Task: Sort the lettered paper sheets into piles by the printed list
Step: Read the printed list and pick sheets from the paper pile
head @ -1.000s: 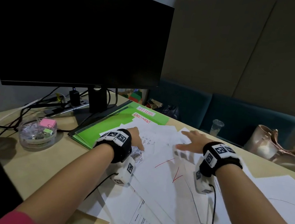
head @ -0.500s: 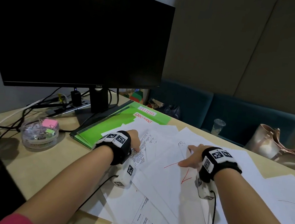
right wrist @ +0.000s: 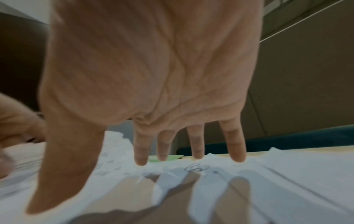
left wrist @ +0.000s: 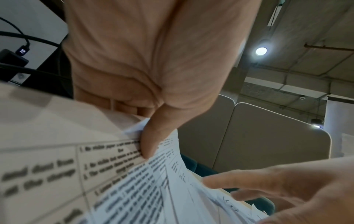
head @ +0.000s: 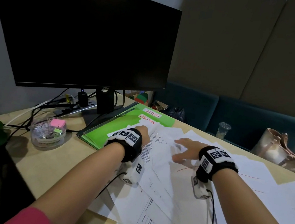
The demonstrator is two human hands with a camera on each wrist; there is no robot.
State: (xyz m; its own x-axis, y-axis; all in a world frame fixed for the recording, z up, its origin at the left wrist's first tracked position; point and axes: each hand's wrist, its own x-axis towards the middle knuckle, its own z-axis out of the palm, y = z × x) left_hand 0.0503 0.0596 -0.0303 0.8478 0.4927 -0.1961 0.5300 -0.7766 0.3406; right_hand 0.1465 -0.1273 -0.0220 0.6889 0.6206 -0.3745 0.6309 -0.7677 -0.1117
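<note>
A loose spread of white paper sheets (head: 246,179) covers the right half of the desk, some with red pen strokes. My left hand (head: 143,132) pinches the far edge of a printed sheet (head: 149,149), thumb (left wrist: 151,136) on top of the print (left wrist: 124,174), fingers curled beneath. My right hand (head: 185,149) is spread flat with straight fingers (right wrist: 235,145) pressing on the white sheets (right wrist: 287,174), near a small circled mark (right wrist: 197,167). A green folder (head: 123,120) labelled LETTERS and DOCUMENT lies beyond the left hand, partly under paper.
A large black monitor (head: 82,33) stands at the back left with cables (head: 37,109) behind it. A clear stationery tub (head: 48,133) with pink notes sits left of the folder. A plastic cup (head: 223,129) and a beige bag (head: 283,151) rest on the teal bench.
My right hand has slid back toward me and leftward over the sheets, then spread flat. The printed sheet under my left hand has lifted and shifted right. My left hand stays in place.
</note>
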